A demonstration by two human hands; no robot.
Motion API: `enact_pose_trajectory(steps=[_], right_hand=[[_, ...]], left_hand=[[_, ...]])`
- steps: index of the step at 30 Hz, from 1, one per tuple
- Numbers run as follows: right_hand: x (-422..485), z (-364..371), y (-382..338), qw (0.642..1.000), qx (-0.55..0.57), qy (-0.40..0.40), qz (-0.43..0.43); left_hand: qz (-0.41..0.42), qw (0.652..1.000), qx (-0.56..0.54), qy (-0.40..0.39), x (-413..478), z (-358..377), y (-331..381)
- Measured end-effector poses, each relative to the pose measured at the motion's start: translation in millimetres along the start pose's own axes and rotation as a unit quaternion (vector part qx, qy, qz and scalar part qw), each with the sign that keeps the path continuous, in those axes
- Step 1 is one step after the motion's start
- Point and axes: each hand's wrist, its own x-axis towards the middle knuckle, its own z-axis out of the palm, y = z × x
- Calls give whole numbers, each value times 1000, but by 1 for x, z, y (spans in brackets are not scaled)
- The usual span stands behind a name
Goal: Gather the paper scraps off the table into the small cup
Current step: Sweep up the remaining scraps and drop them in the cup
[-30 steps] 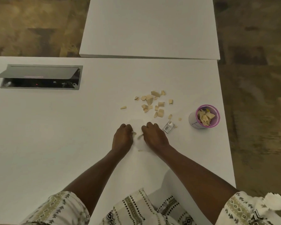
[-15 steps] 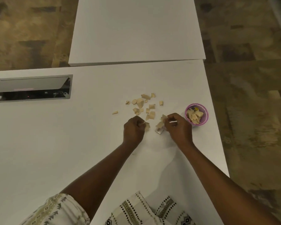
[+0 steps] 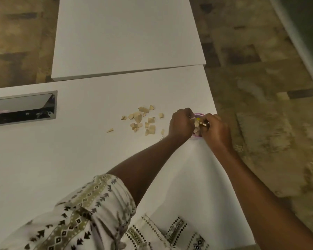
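I am looking down at my two hands over a big white flat table. Both hands are close together near the right edge of the table, right above the small round cup with the pink rim. I can only see little bits of the cup, a strip of pink rim at the top and a bit of its side down low, because my hands hide most of it.

My left hand is curled up, with its fingers bent in and pinching small tan paper bits over the cup. My right hand is curled too, and its fingers also pinch paper bits there. The two hands almost touch. I see a tiny spot of yellow between them, but I cannot tell what it is.

To the left of my left hand, a little pile of torn tan paper scraps lies on the table. They are spread out loosely. One small scrap lies alone, farther left than the others.

Far to the left there is a long grey metal box with an open lid set into the table. Behind my table is a second white table top, touching its far edge. The floor beside the tables is brown and patchy.

My sleeve is white cloth with green and black patterns.
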Motion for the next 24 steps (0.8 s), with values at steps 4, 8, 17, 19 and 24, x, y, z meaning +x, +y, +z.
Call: enact_pose_trajectory(steps=[4,8,17,19,24], right_hand=[[-1,-3,-1,999,13,-34,-2],[-7,-8,-3,1000,11,-20,-9],[-32,-7,-37,995,21,55,-78],[-41,6,-50,992,52,33,-107],[-57,58,-66,984,52,-151,-83]], left_hand=[[21,999,29,-36,-1,2,-3],[82,996,26,-40,-9,-3,-9],[47,998,26,18,-31,-49,-82],[20,998,43,34,-40,-67,-109],[-49,989,129,42,-79,-106,-177]])
